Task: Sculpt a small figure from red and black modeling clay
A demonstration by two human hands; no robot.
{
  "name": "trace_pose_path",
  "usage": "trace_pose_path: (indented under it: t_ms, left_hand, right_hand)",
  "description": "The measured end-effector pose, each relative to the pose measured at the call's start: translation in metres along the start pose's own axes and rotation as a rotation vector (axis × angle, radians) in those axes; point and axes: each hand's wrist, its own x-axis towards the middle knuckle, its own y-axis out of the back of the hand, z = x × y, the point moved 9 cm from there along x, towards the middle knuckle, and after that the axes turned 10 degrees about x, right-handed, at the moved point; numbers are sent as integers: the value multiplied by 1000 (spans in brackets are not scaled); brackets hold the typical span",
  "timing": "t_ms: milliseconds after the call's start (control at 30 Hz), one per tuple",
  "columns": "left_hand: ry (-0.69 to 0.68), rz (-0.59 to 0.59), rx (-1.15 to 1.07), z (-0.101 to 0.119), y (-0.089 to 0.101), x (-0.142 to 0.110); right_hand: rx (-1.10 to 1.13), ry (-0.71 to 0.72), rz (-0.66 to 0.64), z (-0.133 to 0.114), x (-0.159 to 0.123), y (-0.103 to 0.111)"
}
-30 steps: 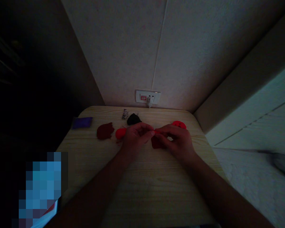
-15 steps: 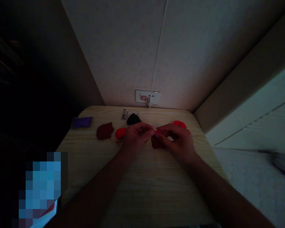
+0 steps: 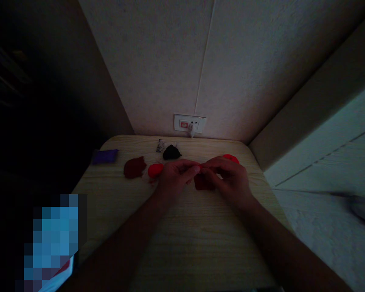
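Red clay-like piece (image 3: 201, 166): seeing less of it now than half a second ago. Being pinched between the fingertips of the left hand (image 3: 178, 175) and the right hand (image 3: 231, 178), near the middle of the wooden table top (image 3: 200, 231), and being covered more fully after a slight shift of the left toward the right. Judging from that, being worked by small finger movements, with both hands close together, rather than being carried or laid down. Looking small, narrow and bright red, but being hidden mostly behind thumbs and forefingers; not revealing its full shape in this dim light.

Moving outward, finding a flat dark red slab (image 3: 204, 183) just below the fingertips, partly behind the right hand. Passing left, meeting a bright red ball (image 3: 155, 170) just beside the left hand, without showing whether touching, then a dark red patch (image 3: 135, 168) with a ragged edge. Coming, beyond the right hand, upon a bright red rounded piece (image 3: 231, 158), being partly hidden. Reaching farther back, finding a purple packet (image 3: 105, 156) near the table's left edge, a black lump (image 3: 172, 152) and a small speckled scrap (image 3: 160, 145). Ending at a wall socket (image 3: 184, 124).
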Motion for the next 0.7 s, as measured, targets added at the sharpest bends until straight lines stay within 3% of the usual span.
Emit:
trace_pose_path:
  t_ms: [500,700]
  left_hand:
    - [27,-28,-17,-7,-2,1]
    - [90,-121,-25,-16,-6,0]
  right_hand:
    - [30,66,-8,-4,1,0]
    - [108,9,-18,-2,1,-2]
